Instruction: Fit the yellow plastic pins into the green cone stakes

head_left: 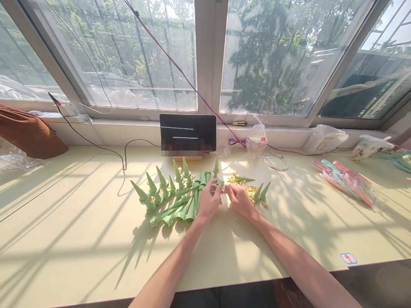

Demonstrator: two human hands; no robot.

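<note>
Your left hand (208, 201) and right hand (239, 199) meet on a green piece (220, 184) just before the screen (188, 133); a slipped pinch could flick it into the upright cones (160, 186) front-left of the screen, toppling them.

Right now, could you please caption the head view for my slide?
Left hand and right hand meet at a small green piece between green cones and yellow parts.
</note>
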